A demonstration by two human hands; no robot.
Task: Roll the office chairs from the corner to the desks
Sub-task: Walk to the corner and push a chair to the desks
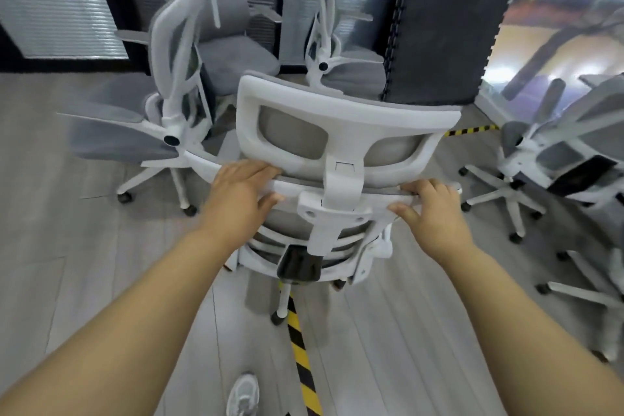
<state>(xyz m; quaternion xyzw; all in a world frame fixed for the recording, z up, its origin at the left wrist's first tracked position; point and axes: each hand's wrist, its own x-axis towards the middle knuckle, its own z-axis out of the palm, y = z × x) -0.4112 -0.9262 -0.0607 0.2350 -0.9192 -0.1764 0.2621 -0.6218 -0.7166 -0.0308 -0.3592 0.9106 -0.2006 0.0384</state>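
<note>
Two hands grasp one chair (pixel 337 209) by the top rail (pixel 290 184) of its back. The left hand (pixel 241 192) lies over the rail left of the middle post, fingers curled over the far edge and thumb tucked under the near side. The right hand (pixel 429 209) holds the rail's other end, fingers hooked over the top and thumb along the near face. Both bare forearms reach in from the bottom corners.

The chair has a white frame and grey mesh, and its back faces the person. Its headrest (pixel 341 111) rises just above the hands. It stands on the grey plank floor (pixel 101 280) over a strip of yellow and black tape (pixel 299 344), with one castor (pixel 277 317) just beside the strip. A pale shoe (pixel 243 395) shows near the bottom edge.

Three more chairs of the same kind stand around it: one close on the left (pixel 169 105), one just behind (pixel 324 27), and one to the right (pixel 540 152), apart from the held chair. A plain grey padded chair (pixel 233 44) sits further back. A dark foam mat (pixel 445 27) leans upright behind the group, and window blinds (pixel 57 0) fill the upper left.
</note>
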